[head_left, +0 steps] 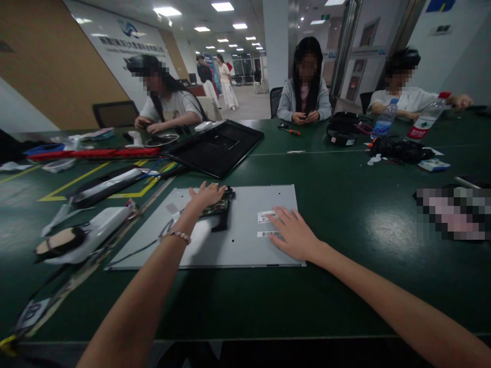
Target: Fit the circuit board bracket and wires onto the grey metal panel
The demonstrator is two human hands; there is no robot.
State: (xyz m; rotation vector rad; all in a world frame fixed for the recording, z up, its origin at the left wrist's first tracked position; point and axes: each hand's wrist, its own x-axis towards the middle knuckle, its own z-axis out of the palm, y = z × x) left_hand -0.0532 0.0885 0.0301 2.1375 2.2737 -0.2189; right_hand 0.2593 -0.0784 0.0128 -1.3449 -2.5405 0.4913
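A flat grey metal display panel point(245, 253) lies on the table before me, with labels and small holes on its face. My left hand point(205, 197), a beaded bracelet at its wrist, rests over a green circuit board point(218, 207) in a black bracket point(220, 223) on the panel. Its fingers are spread, and the palm hides part of the board. A thin dark cable point(141, 249) runs from near the board to the panel's left edge. My right hand point(293, 232) lies flat with fingers apart on the panel's right side, touching the white labels point(265, 217).
Behind the panel lies a black monitor housing point(215, 148). White devices point(103, 222), cables and a red strip point(115, 153) crowd the left. A screwdriver point(294, 132), a black pouch point(341, 129) and bottles point(384, 120) stand farther back. Several people sit across the table.
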